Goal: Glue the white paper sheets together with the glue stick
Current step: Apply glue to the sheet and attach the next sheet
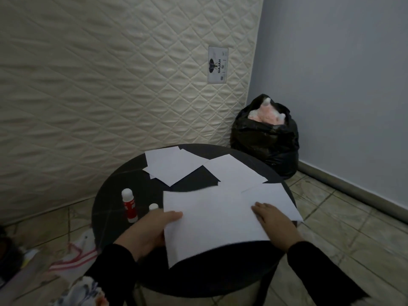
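Note:
A large white paper sheet point(212, 219) lies on the near half of a small round black table point(114, 191). My left hand point(152, 230) grips its left edge, thumb on top. My right hand point(274, 221) rests flat on the sheet's right part, fingers together. Another white sheet point(271, 195) pokes out from under it on the right. More white sheets point(174, 166) lie stacked at the table's far side, with one point(234, 171) to their right. A red and white glue stick point(129, 205) lies at the table's left, and its white cap point(153, 206) stands beside my left hand.
An upright quilted mattress point(110, 74) stands behind the table. A black rubbish bag point(265, 138) with something pink inside sits in the corner by the blue wall. Cloth and a white bag point(75, 257) lie on the tiled floor at the left.

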